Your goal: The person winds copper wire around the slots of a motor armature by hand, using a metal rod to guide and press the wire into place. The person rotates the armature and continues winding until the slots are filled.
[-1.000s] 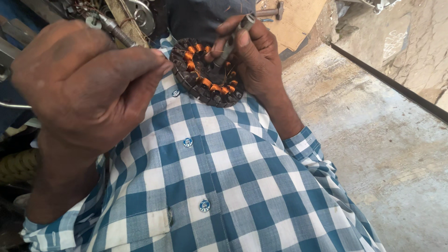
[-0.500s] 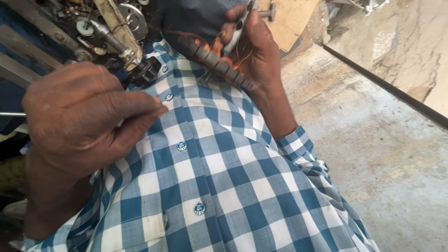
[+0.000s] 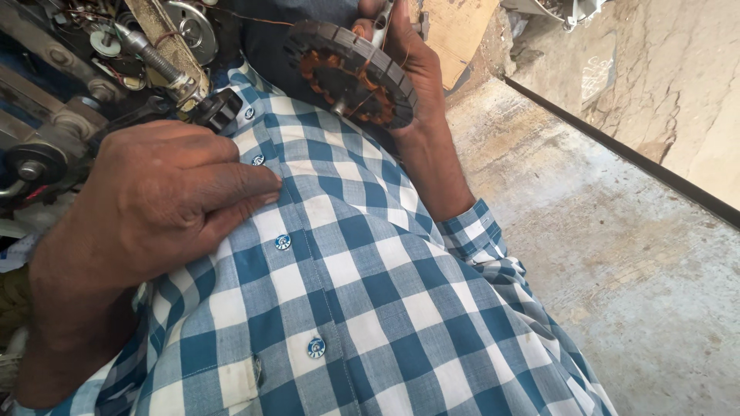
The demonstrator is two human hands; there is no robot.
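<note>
My right hand (image 3: 412, 69) grips a round dark stator (image 3: 351, 73) with copper windings, held up in front of my blue-and-white checked shirt (image 3: 347, 285). The same hand also pinches a thin pale tool (image 3: 381, 19) at the top edge of the view. A fine copper wire runs across the stator's face. My left hand (image 3: 166, 204) lies against the shirt by the buttons, fingers drawn together, thumb and forefinger tips touching. Nothing shows between them.
A cluttered bench of metal machine parts, a threaded rod (image 3: 154, 58) and pulleys fills the upper left. Worn concrete floor (image 3: 617, 254) lies to the right, bounded by a dark strip and a cracked wall (image 3: 671, 85). A cardboard sheet (image 3: 455, 31) stands near the top.
The stator has turned from edge-on to showing its wound face. My left hand has dropped lower and flatter onto the shirt.
</note>
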